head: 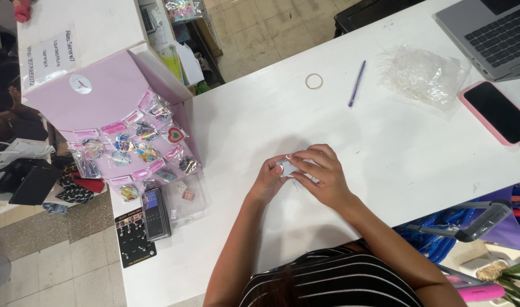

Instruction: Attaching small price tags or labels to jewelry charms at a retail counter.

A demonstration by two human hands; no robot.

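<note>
Both of my hands meet over the middle of the white table (237,131). My left hand (269,179) and my right hand (321,176) pinch a small clear plastic packet (286,167) between their fingertips. Most of the packet is hidden by my fingers, so I cannot tell what is inside it. My forearms reach in from the bottom edge, above my black and white striped top.
A rubber band (314,81), a purple pen (357,83) and a crumpled pile of clear bags (423,74) lie farther back. A pink phone (497,112) and a grey laptop (495,31) sit at the right. A pink display board of packaged keychains (132,142) leans at the left.
</note>
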